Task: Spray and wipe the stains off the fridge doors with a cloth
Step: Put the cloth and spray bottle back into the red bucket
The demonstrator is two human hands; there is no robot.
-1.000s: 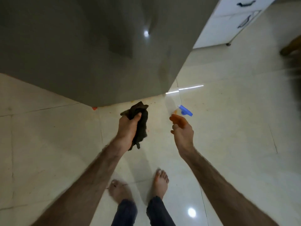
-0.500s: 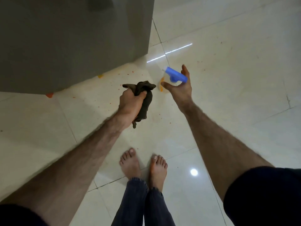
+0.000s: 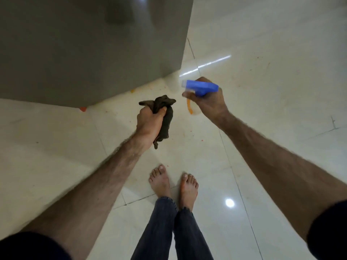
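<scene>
The grey fridge door [image 3: 90, 49] fills the upper left, its bottom edge just above the floor. My left hand [image 3: 149, 122] grips a dark brown cloth [image 3: 164, 111], bunched in the fist, a short way in front of the door's lower corner. My right hand [image 3: 208, 102] holds a spray bottle [image 3: 201, 89] with a blue trigger head and a clear body. Its nozzle points left toward the fridge's lower right corner. The bottle's body is mostly hidden behind my fingers.
Glossy cream floor tiles [image 3: 272, 91] spread to the right and below, dotted with small orange specks near the fridge base. An orange fridge foot [image 3: 83, 109] shows under the door. My bare feet [image 3: 173, 184] stand just behind the hands.
The view has tilted down and back, so the fridge has shifted up and left. My right hand has turned the spray bottle so that the nozzle faces the fridge. The left hand keeps its grip on the cloth.
</scene>
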